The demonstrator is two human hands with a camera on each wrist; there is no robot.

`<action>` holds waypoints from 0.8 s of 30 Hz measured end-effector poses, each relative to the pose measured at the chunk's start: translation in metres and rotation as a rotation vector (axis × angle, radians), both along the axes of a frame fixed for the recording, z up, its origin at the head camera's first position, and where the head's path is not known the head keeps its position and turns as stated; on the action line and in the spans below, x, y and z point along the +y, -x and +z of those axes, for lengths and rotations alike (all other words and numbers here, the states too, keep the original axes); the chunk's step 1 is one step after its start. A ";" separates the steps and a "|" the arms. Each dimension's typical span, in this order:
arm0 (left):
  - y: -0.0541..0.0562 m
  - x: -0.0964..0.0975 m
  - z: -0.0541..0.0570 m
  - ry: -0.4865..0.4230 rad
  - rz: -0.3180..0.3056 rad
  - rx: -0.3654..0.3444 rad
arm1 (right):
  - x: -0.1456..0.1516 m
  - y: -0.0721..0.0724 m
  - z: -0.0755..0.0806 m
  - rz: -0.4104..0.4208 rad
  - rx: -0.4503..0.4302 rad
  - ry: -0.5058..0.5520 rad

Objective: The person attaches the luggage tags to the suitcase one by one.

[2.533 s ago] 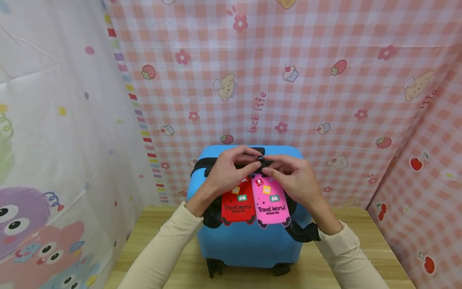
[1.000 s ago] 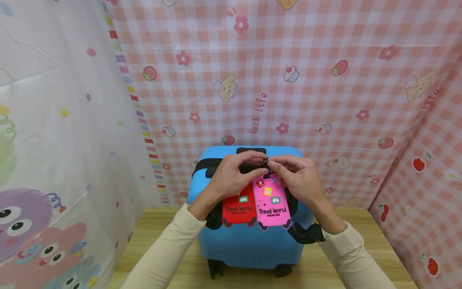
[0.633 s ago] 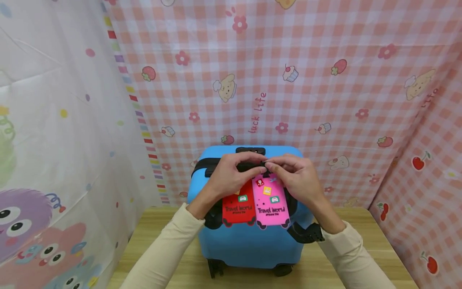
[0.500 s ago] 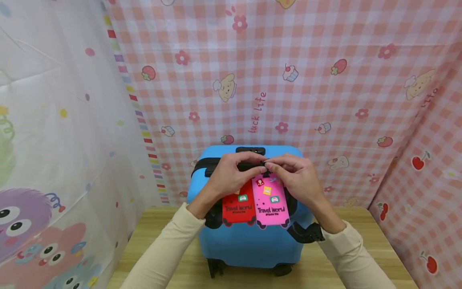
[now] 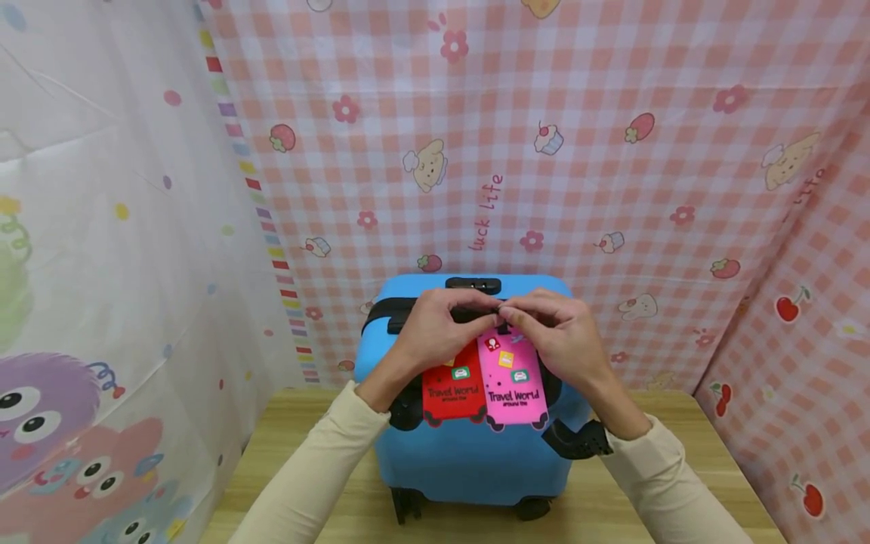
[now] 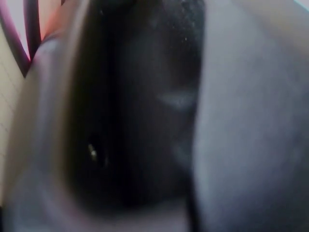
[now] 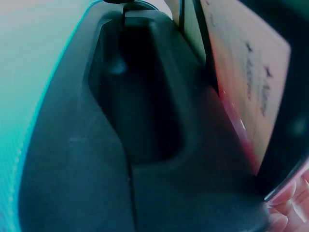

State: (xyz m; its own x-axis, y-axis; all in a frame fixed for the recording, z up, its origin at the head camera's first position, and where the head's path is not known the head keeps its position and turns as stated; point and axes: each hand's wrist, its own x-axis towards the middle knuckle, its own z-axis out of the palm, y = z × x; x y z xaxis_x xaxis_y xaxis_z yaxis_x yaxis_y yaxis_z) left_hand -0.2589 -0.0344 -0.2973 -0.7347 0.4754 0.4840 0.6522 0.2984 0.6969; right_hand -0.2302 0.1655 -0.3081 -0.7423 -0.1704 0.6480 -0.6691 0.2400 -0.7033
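In the head view, my left hand (image 5: 435,326) and right hand (image 5: 567,340) meet over the top of an upright blue suitcase (image 5: 476,465). Thumb and index finger of each hand pinch the small black strap (image 5: 503,329) of a pink luggage tag (image 5: 514,389). Beside it hangs a red luggage tag (image 5: 453,397), its upper part hidden behind the left hand. Fingers cover most of the suitcase's black top handle. From the right wrist, a black handle recess (image 7: 145,106) shows beside a tag's back with a printed address card (image 7: 256,72). The left wrist view is dark and blurred.
The suitcase stands on a wood-grain table (image 5: 306,453), its black wheels (image 5: 533,508) at the bottom front. A black combination lock (image 5: 473,285) is set in its top. Behind hangs a pink checked curtain (image 5: 584,189); a white cartoon-print curtain (image 5: 136,279) closes off the left.
Since the earliest frame both hands have shifted slightly, the left fingertips dropping away from the lock and covering more of the red tag. Over the last second the pinching fingertips barely move.
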 end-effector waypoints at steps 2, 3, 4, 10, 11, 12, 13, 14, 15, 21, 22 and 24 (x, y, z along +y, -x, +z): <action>0.001 0.000 0.000 0.005 -0.002 -0.015 | 0.000 0.000 0.000 -0.007 0.011 -0.006; 0.001 0.000 0.001 0.008 -0.002 -0.023 | 0.000 0.000 0.000 -0.010 0.017 -0.008; 0.001 0.001 0.001 0.012 -0.002 -0.029 | -0.001 0.000 0.000 -0.012 0.026 -0.011; 0.002 0.001 0.004 0.051 0.029 -0.039 | -0.005 -0.001 0.004 -0.020 0.112 -0.048; 0.002 0.002 0.005 0.058 0.035 -0.041 | -0.005 -0.001 0.005 -0.021 0.128 -0.055; 0.002 0.002 0.005 0.063 0.037 -0.044 | -0.006 -0.001 0.006 -0.022 0.144 -0.061; 0.002 0.002 0.005 0.069 0.039 -0.047 | -0.006 -0.001 0.007 -0.019 0.158 -0.064; 0.002 0.002 0.005 0.076 0.041 -0.049 | -0.006 -0.001 0.008 -0.020 0.172 -0.070; 0.002 0.002 0.006 0.084 0.044 -0.050 | -0.006 -0.001 0.009 -0.021 0.185 -0.075; 0.003 0.002 0.008 0.117 0.053 -0.066 | -0.004 -0.002 0.011 0.000 0.210 -0.071; 0.003 0.003 0.009 0.119 0.051 -0.067 | -0.004 -0.002 0.011 0.005 0.207 -0.062; 0.003 0.004 0.009 0.128 0.048 -0.066 | -0.003 -0.002 0.011 0.015 0.198 -0.040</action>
State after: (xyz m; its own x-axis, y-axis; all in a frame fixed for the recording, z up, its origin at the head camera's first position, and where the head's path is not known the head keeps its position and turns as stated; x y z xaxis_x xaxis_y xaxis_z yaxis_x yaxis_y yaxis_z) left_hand -0.2616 -0.0306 -0.2878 -0.7862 0.4938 0.3717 0.5892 0.4173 0.6919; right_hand -0.2284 0.1626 -0.2972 -0.5985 -0.2087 0.7735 -0.7970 0.2538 -0.5481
